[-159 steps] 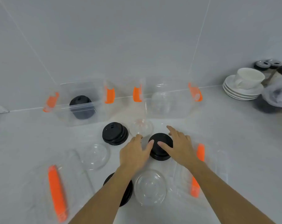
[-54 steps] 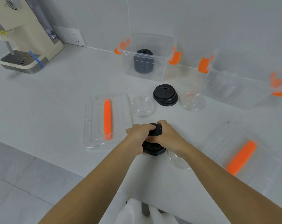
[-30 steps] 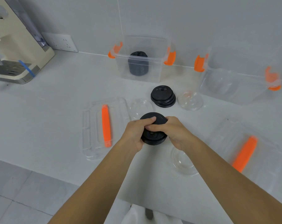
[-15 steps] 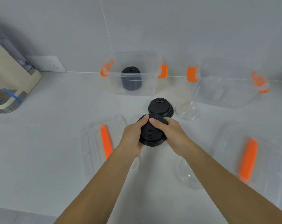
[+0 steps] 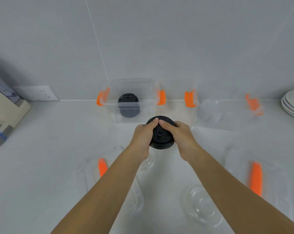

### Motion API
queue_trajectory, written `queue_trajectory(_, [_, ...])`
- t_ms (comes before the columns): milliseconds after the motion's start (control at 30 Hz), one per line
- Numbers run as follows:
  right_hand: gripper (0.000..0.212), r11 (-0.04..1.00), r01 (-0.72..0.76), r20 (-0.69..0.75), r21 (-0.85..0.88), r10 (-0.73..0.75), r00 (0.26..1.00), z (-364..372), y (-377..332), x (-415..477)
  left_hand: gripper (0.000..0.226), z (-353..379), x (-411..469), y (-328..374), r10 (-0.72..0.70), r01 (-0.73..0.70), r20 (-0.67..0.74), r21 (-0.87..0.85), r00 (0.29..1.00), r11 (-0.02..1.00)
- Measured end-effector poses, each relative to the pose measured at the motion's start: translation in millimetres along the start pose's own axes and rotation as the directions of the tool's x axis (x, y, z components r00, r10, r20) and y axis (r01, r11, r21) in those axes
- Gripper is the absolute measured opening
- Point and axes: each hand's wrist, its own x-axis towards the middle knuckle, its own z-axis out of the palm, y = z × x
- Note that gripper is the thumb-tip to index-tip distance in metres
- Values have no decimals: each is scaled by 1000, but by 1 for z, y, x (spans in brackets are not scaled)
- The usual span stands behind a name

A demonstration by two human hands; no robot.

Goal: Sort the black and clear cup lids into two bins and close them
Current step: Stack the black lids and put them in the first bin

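I clasp the black lid stack [image 5: 161, 137] between my left hand [image 5: 143, 134] and right hand [image 5: 180, 134], fingers clenched around its rim so it stays together, above the desk [image 5: 50, 141] near the left bin [image 5: 131, 102].

Bare desk [image 5: 50, 149] lies open to the left. Ahead, the open-topped left bin [image 5: 131, 102] is reachable from above; two bin covers [image 5: 109, 179] and a clear lid [image 5: 200, 206] clutter the near desk.
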Motion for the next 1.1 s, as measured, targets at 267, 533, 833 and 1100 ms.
queue_trajectory(267, [43, 998, -14, -58, 67, 18, 998, 2, -14, 42, 36, 21, 38, 22, -14, 16, 41, -44, 999, 999])
queue_trajectory(533, [41, 984, -176, -34, 14, 177, 984, 4, 18, 67, 34, 14, 71, 1, -181, 184, 42, -109, 983, 977])
queue_trajectory(833, [48, 958, -283, -107, -36, 278, 955, 9, 32, 79, 25, 8, 87, -13, -264, 264, 23, -124, 964, 956])
queue_trajectory(1100, [47, 955, -295, -168, -9, 290, 942, 10, 42, 79, 17, 13, 90, -24, -222, 222, -17, -6, 975, 975])
